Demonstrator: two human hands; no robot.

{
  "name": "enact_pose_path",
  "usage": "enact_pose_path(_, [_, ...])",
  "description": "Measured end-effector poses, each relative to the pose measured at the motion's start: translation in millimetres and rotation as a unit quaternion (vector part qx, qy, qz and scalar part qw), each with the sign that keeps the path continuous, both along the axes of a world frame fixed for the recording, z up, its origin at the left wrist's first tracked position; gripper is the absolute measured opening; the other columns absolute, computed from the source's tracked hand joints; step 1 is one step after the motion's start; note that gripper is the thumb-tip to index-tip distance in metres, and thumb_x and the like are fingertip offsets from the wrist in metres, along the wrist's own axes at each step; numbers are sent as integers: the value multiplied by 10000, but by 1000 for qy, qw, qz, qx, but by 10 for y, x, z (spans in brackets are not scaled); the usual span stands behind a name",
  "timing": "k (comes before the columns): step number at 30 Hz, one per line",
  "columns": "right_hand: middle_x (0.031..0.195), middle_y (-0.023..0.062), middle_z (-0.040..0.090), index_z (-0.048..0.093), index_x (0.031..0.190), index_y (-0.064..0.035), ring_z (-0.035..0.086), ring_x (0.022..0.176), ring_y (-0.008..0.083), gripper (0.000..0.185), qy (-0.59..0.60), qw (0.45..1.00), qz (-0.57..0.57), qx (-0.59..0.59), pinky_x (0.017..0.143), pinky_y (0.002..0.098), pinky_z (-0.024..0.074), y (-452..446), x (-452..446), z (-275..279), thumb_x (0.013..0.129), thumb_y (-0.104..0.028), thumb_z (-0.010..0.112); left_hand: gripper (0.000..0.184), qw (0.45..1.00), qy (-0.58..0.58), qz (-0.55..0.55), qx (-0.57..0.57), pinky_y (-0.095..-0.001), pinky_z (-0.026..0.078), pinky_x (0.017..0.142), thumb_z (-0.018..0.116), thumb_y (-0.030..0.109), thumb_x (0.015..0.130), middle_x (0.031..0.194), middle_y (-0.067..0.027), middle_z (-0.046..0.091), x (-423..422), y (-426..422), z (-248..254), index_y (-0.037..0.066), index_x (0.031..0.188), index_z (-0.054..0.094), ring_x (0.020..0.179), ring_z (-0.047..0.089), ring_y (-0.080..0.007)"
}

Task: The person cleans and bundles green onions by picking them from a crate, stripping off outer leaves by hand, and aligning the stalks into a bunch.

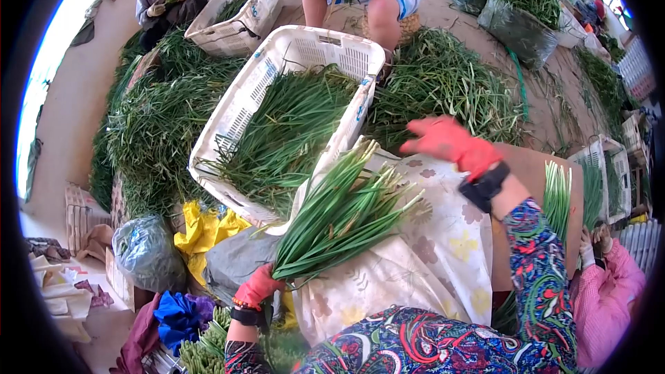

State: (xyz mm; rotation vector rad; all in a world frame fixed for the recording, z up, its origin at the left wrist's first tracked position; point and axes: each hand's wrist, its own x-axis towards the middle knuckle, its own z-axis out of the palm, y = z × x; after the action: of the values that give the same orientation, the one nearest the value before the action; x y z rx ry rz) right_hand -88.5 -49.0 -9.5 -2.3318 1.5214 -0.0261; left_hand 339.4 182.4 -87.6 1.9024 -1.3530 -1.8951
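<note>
My left hand, in a red glove, is closed around the leafy end of a bunch of garlic chives. The bunch fans out over my lap, its pale stem ends pointing up and to the right. My lap is covered by a flower-patterned cloth. My right hand, also red-gloved, hovers above the cloth's far edge, apart from the bunch. Its fingers are stretched out, slightly blurred, with nothing visible in them. Just beyond the bunch stands a white plastic crate with loose chives inside.
Heaps of chives lie left and right of the crate. A brown board at my right carries a neat chive bundle. People sit ahead and at right, where a pink sleeve shows. A yellow bag lies left.
</note>
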Motion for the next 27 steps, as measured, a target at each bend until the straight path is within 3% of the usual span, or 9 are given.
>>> enact_pose_path(4, [1066,153,590,556,1131,-78,540,1007,278,647,-67,952,32,298,868,347,411,151,611,-175,725,-579,507,322,993,-100,-49,-44,-271,461,677,672,62,658,800,-20,642,-31,-30,119,63,976,618,713,553,-98])
enact_pose_path(6, [1018,142,605,580,1096,-118,560,953,269,513,-252,936,133,207,828,357,430,148,827,-829,761,-502,524,310,986,-114,-63,-104,-279,464,656,684,93,667,776,-67,648,-79,-49,251,60,969,619,679,561,-106])
enact_pose_path(12, [862,105,640,618,952,-123,606,810,277,289,-42,988,64,133,713,376,470,-56,864,-1905,789,-338,515,319,980,-126,-86,-126,-297,468,632,676,118,686,792,-109,645,-134,-109,312,68,993,604,644,572,-137])
enact_pose_path(17, [772,72,650,655,755,-131,627,692,243,188,82,992,32,-88,580,354,487,-140,387,-441,770,-233,498,335,991,-79,10,-109,-271,457,568,681,141,708,769,-44,633,-108,6,282,50,1018,592,606,544,-103])
enact_pose_path(18, [793,70,650,652,795,-112,621,746,237,238,-220,969,-96,-51,666,326,486,-165,131,-399,797,-270,475,337,994,-66,57,-70,-264,453,558,684,147,710,762,-27,627,-82,43,265,46,1018,592,601,538,-96])
enact_pose_path(20, [761,72,644,635,833,-108,609,748,248,211,-318,930,-159,-93,683,331,464,-348,-299,-158,801,-270,502,328,996,-37,71,-31,-250,449,552,678,97,697,754,15,601,0,95,157,41,1008,592,606,530,-81])
enact_pose_path(22, [733,89,619,593,768,-91,590,723,284,194,127,933,-255,-219,722,380,426,-465,-653,-33,769,-279,545,350,996,-77,41,-13,-252,454,564,666,46,677,762,14,603,97,203,-72,44,1017,586,615,534,-85])
enact_pose_path(24, [789,77,608,581,819,-96,574,767,257,231,65,910,-179,-369,734,408,415,-290,-694,-94,745,-313,554,408,998,3,61,-26,-261,465,625,634,-33,631,815,-11,614,127,209,-188,31,1030,576,704,552,-106])
enact_pose_path(27, [951,72,589,596,904,-100,533,923,232,335,-54,988,9,-145,846,454,346,240,-91,-26,724,-381,560,453,991,76,104,-44,-286,475,682,631,-70,592,872,-40,623,111,285,-328,20,1032,572,803,564,-135])
